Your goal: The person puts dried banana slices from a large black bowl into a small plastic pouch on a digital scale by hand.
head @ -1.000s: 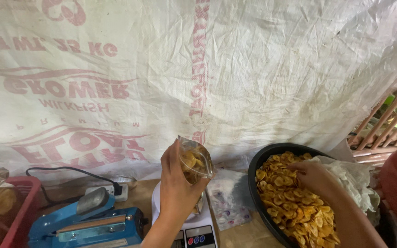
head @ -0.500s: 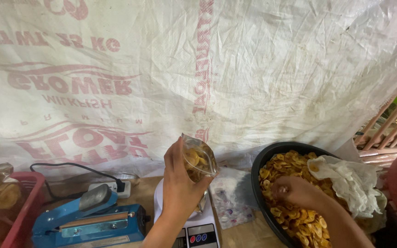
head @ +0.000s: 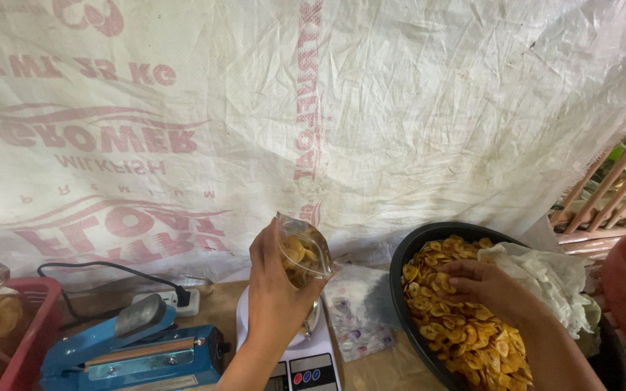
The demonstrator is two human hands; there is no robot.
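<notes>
Left hand [head: 273,293] holding chip bag [head: 302,255], scale [head: 306,362] below, sealer [head: 135,347] beside.

Premises present as an improvised small-scale snack-packing station, evidenced by a white woven sack sheet [head: 400,123] hung as backdrop, a blue bag heat sealer [head: 135,351], a digital weighing scale [head: 306,362] and a black pan of fried chips [head: 465,326] on a wooden worktop [head: 378,373].
</notes>
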